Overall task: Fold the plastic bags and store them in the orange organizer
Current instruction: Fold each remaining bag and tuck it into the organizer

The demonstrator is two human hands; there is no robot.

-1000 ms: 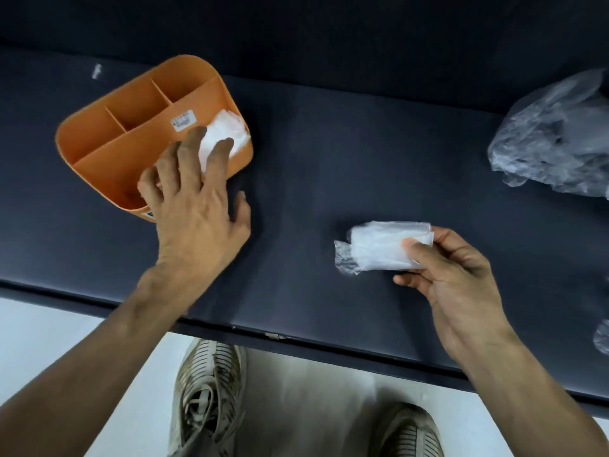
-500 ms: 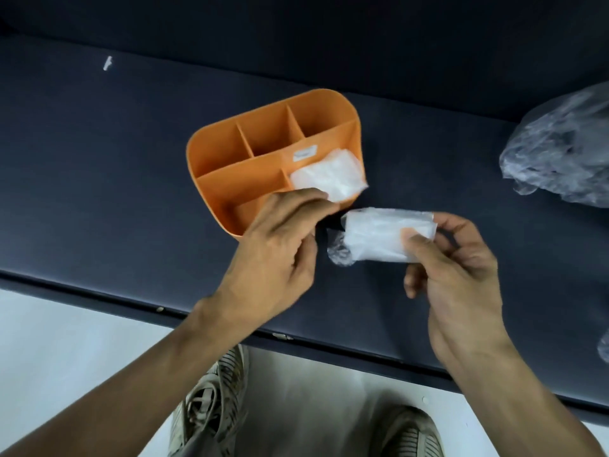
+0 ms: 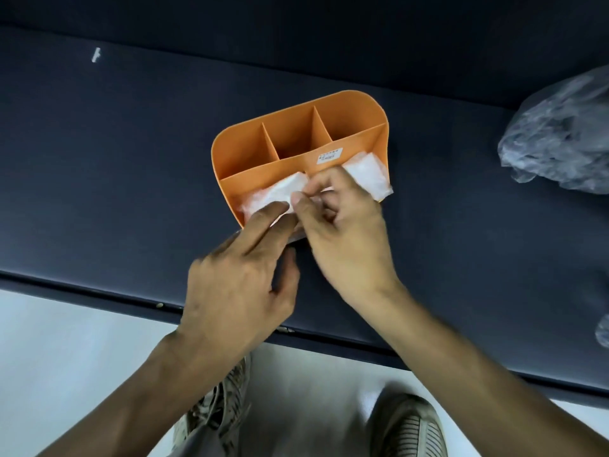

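The orange organizer (image 3: 250,150) stands in the middle of the dark table, with three small rear compartments and one long front compartment. A folded white plastic bag (image 3: 367,173) sits at the right end of the front compartment. A second folded bag (image 3: 273,194) lies in the left part of that compartment. My right hand (image 3: 342,232) pinches this second bag between thumb and fingers. My left hand (image 3: 244,278) is at the organizer's near wall, its straight fingers touching the same bag.
A heap of crumpled clear plastic bags (image 3: 560,140) lies at the right of the table (image 3: 115,166). Another bit of clear plastic (image 3: 603,331) shows at the right edge. The table's front edge runs below my hands; my shoes are on the floor beneath.
The organizer has slid right to the table's middle under my left hand. My right hand has carried the folded bag from the table into the organizer's front compartment.
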